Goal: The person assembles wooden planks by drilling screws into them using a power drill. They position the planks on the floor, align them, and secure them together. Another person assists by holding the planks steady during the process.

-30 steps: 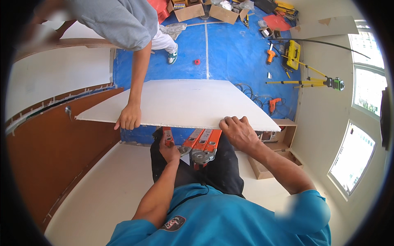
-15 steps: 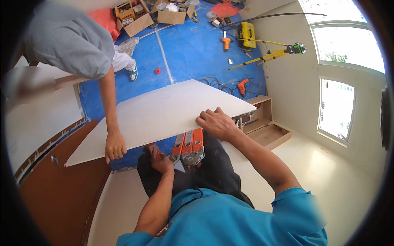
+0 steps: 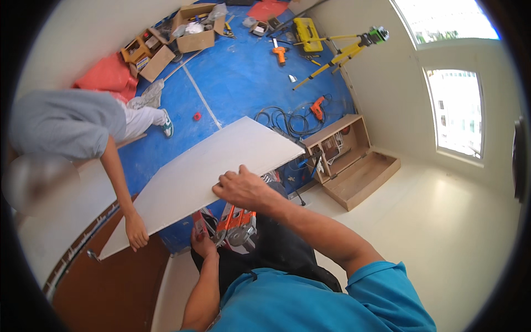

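Observation:
A large white board point(image 3: 204, 171) with a pale, rough-cut edge lies slantwise in front of me. My right hand point(image 3: 241, 189) grips its near edge, fingers bent over the upper face. Below that edge, my left hand point(image 3: 204, 244) is closed around a narrow red bar-like piece point(image 3: 199, 224); its upper part is hidden under the board. Between my hands stands an orange folding ladder point(image 3: 237, 226) with a grey metal hinge, partly covered by the board. A co-worker's hand point(image 3: 136, 229) rests on the board's left end.
To the right, an open wooden box point(image 3: 354, 185) sits beside cables and an orange drill point(image 3: 317, 108). A yellow tripod point(image 3: 345, 53) stands farther off. Cardboard boxes point(image 3: 196, 39) lie on the blue floor covering point(image 3: 221, 61). At lower left is a brown door-like panel point(image 3: 121, 288).
The whole view has shifted and turned. The board now slants more steeply, its right end farther away. Both my hands appear lower and more to the left, keeping their grips.

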